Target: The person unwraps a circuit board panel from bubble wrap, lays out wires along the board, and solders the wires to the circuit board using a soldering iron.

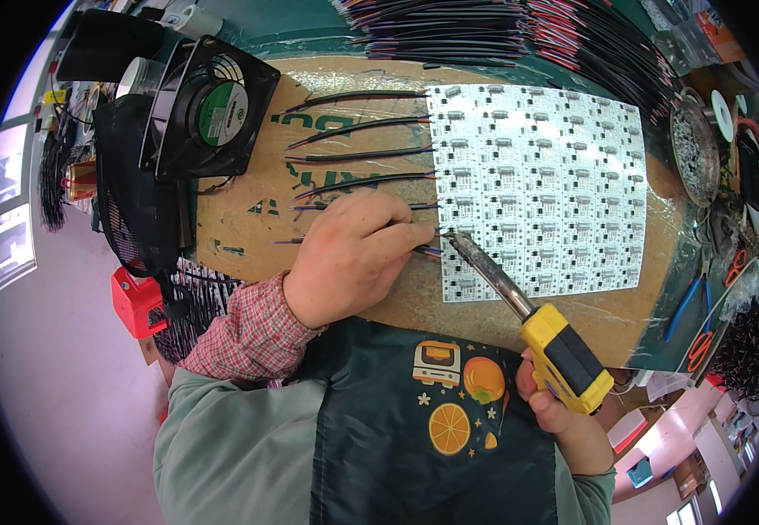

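Note:
A white sheet of small circuit boards lies on a brown board, with rows of dark components on it. Black-sleeved cables reach its left edge, one below another. My left hand is closed over the lower cables, its thumb and forefinger pinching a cable end at that edge; the fingers hide most of this cable. In my right hand is a yellow and black soldering iron, gripped by its handle. Its dark tip points up and left and meets the sheet's left edge just beside my left fingertips; exact contact cannot be made out.
A black fan stands at the left of the brown board. Bundles of black cables lie along the back. At right are a round metal dish, blue-handled pliers and orange-handled scissors. A red plastic holder sits at left.

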{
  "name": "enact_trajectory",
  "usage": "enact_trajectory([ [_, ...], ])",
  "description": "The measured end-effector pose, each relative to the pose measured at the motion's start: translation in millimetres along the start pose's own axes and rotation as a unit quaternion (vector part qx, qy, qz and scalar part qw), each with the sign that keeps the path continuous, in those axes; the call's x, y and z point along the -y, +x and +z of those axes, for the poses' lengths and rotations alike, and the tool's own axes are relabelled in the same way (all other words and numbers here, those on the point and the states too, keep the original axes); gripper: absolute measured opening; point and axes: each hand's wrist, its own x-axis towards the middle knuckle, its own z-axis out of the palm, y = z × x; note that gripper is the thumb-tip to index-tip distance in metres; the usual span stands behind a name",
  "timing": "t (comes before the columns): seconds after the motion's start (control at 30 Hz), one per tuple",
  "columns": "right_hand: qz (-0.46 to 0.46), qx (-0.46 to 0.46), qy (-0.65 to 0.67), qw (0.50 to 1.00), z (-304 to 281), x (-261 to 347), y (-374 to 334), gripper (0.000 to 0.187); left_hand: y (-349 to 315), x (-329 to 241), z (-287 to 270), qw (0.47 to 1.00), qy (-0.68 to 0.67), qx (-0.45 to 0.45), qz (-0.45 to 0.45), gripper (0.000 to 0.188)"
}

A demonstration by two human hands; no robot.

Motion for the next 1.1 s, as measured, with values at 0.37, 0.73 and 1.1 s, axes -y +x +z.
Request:
enact_trajectory([
  [0.37,-0.014,-0.014,0.14,0.99,5.0,0.3,0.0,0.034,-1.4,-0.2,-0.1,1.0,0.0,-0.003,0.006,0.033],
  [0.73,-0.01,-0.027,0.163,0.986,4.7,0.0,-4.9,0.034,-8.7,-7.5,-12.6,0.991,-0.025,-0.079,0.105,0.037],
  [1.1,-0.013,0.006,0.018,1.0,-6.3,-1.3,-9.9,0.036,-18.0,-8.4,3.3,0.996,0.045,-0.021,0.072,0.034],
])
